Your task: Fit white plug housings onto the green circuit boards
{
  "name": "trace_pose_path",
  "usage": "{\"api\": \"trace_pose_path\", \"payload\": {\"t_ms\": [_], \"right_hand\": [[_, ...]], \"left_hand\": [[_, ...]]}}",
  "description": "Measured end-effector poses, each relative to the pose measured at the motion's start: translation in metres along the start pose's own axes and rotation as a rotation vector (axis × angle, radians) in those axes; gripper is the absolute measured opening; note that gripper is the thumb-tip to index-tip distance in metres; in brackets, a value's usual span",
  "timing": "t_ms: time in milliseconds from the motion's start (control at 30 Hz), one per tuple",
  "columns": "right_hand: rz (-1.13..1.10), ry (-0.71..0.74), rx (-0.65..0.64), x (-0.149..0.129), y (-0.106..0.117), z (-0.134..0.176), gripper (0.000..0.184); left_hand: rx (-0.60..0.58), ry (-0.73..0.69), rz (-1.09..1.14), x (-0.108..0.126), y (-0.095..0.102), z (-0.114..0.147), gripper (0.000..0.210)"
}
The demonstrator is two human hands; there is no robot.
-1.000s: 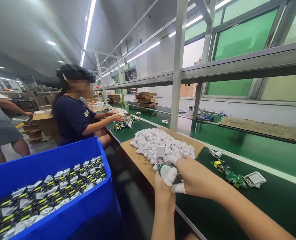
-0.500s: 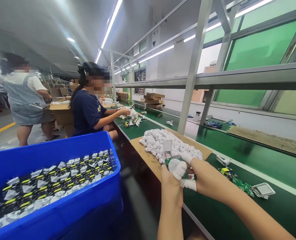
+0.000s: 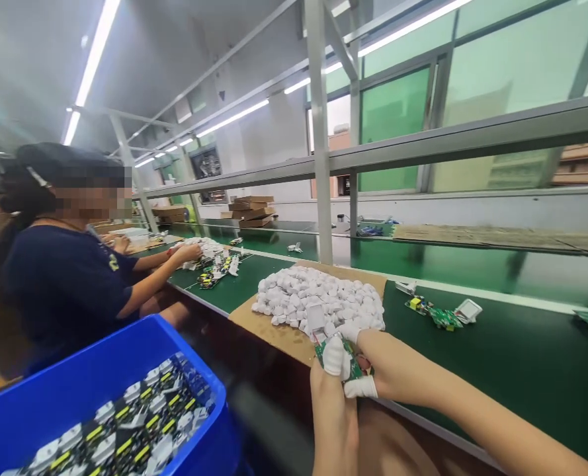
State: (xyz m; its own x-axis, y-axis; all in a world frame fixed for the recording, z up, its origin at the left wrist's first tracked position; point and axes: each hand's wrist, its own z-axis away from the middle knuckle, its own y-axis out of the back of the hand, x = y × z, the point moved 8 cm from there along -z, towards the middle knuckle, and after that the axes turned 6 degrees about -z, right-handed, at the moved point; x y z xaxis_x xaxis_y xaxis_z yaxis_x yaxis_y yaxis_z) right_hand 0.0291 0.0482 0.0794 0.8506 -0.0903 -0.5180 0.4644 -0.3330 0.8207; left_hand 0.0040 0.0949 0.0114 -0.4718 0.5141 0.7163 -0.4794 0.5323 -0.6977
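Observation:
A green circuit board with a small white square plastic part at its far end is gripped between both my hands over the bench's front edge. My left hand is closed on it from below, its white-covered thumb pressed on the face over a white piece. Closed on the right side of the board is my right hand, with white finger covers on its fingertips. Just beyond my hands, a heap of small white rounded pieces lies on a cardboard sheet.
A blue bin of circuit assemblies stands at lower left. Beside it a co-worker works at the same green bench. Another board assembly lies to the right. A metal post rises behind the heap.
The view has turned to the right, so the bin and co-worker sit further left. Both hands still hold the board, and the left thumb has shifted slightly on its face.

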Motion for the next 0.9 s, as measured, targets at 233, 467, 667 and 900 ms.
{"api": "trace_pose_path", "payload": {"t_ms": [233, 467, 667, 900], "right_hand": [[-0.243, -0.082, 0.04, 0.006, 0.007, 0.017, 0.032], [-0.118, 0.0, 0.073, 0.006, 0.005, 0.019, 0.03], [-0.109, -0.047, -0.023, 0.029, 0.005, 0.009, 0.034], [-0.061, -0.055, -0.177, 0.035, 0.034, -0.005, 0.03]], "left_hand": [[-0.12, 0.156, -0.069, -0.003, -0.01, 0.006, 0.041], [-0.09, 0.099, -0.161, -0.017, 0.001, -0.008, 0.033], [-0.088, 0.075, -0.017, -0.02, -0.009, -0.01, 0.026], [-0.045, -0.019, 0.105, -0.015, -0.027, -0.031, 0.027]]}}
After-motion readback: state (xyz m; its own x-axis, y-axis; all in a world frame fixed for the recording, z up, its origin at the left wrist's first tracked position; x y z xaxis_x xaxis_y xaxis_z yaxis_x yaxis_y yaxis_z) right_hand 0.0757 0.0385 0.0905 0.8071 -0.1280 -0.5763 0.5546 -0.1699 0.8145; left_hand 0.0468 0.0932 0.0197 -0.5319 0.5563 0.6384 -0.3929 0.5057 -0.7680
